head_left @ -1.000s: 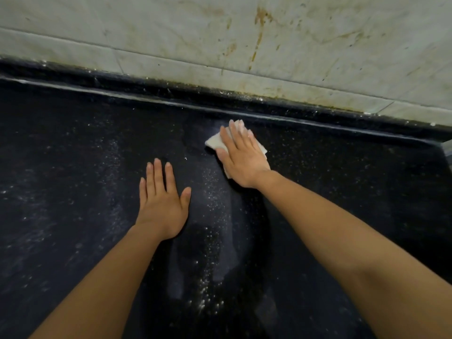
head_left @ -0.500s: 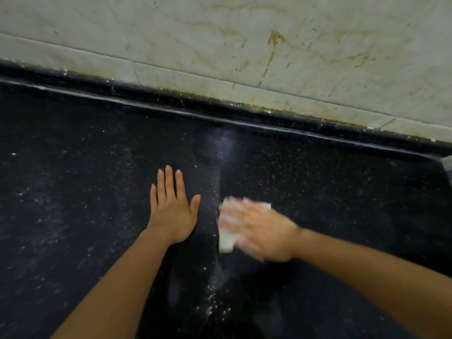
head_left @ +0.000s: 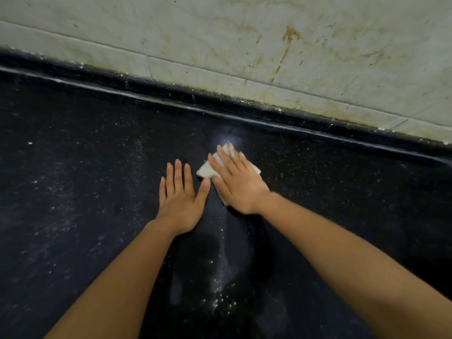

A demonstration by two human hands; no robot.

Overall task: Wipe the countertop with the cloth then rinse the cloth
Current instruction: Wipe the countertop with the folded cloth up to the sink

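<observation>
Back toward the wall (head_left: 318,33) I slid the white cloth (head_left: 204,170), right hand (head_left: 236,183) flat, fingers released; left hand (head_left: 179,203) braced open on the desk (head_left: 73,192). Wiping continued; crumbs nearer me needed another pass.

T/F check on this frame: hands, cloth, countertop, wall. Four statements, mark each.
1. The right hand presses flat on the white cloth. True.
2. The left hand holds the cloth. False: it lies flat and empty on the countertop.
3. The countertop is spotless. False: white specks scatter across it.
4. The wall behind shows brownish stains. True.
</observation>
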